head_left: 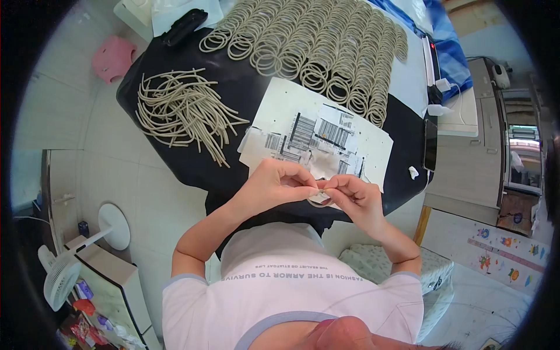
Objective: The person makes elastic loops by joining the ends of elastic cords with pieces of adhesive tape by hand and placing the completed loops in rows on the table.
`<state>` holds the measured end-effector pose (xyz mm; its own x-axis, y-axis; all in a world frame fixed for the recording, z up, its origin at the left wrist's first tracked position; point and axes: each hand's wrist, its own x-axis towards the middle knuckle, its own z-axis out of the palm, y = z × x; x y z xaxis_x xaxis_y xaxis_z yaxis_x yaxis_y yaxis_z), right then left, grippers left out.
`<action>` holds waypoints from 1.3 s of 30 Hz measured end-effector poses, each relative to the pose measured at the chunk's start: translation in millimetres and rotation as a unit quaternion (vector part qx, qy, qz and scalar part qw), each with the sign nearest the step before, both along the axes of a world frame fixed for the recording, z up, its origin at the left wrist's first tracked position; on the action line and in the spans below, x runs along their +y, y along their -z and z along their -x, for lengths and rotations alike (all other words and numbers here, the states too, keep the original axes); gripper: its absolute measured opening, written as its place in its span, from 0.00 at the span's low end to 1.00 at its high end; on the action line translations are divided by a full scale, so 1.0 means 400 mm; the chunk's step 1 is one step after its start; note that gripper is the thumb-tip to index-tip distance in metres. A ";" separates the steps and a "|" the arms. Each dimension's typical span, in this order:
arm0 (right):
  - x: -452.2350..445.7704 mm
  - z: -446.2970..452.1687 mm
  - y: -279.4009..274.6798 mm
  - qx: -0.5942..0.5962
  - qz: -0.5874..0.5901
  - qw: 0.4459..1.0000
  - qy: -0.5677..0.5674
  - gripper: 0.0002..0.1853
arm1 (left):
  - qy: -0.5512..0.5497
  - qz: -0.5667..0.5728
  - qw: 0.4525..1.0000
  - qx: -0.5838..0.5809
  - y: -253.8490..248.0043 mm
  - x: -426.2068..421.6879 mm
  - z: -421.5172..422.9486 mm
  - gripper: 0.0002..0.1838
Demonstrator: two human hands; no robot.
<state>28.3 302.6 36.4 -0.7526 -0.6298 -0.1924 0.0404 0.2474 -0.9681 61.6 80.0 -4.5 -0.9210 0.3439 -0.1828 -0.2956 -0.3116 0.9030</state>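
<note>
Close in front of my shirt, my left hand [276, 183] and my right hand [358, 202] meet fingertip to fingertip. Both are closed in a pinch on a beige cord [318, 204], whose curve shows just below the fingers. Its ends are mostly hidden by my fingertips. Under and beyond my hands lies a white board [373, 146] with barcode labels [333, 133] on it. A loose pile of straight beige cords [181, 111] rests on the black cloth to the left. Rows of overlapping beige cord rings [315, 44] cover the far side of the table.
The black-covered table [233, 81] carries a black case [185, 26] at the far left. A phone [430, 144] with a cable and a crumpled white scrap [413, 172] lie at the right edge. A pink stool [114, 59] and a white fan [61, 277] stand at left.
</note>
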 end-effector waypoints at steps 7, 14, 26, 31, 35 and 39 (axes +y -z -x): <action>-0.012 0.017 -0.045 0.226 -0.034 0.973 -0.034 0.10 | -0.029 0.035 0.993 0.104 -0.024 -0.002 -0.002 0.05; -0.014 0.068 -0.060 0.153 -0.010 0.988 0.001 0.08 | -0.048 -0.083 0.978 0.183 -0.002 0.007 0.017 0.07; -0.032 0.088 -0.028 -0.184 0.087 0.978 -0.036 0.04 | -0.068 -0.133 0.982 0.114 -0.007 0.019 0.025 0.07; 0.018 0.175 -0.055 -0.028 0.053 0.993 0.106 0.03 | -0.186 0.222 0.931 0.223 -0.039 -0.054 0.053 0.11; 0.131 0.381 -0.065 0.166 -0.028 0.953 0.251 0.08 | -0.310 0.563 0.702 0.308 -0.050 -0.133 0.049 0.15; 0.251 0.627 -0.032 0.278 -0.080 0.901 0.322 0.13 | -0.287 0.564 0.729 0.261 -0.035 -0.177 0.042 0.12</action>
<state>-222.6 403.0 49.2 -0.9604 -0.0245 0.2776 -0.2544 0.4836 -0.8375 44.9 9.1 9.6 -0.8996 -0.2234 0.3753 0.0662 0.7797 0.6227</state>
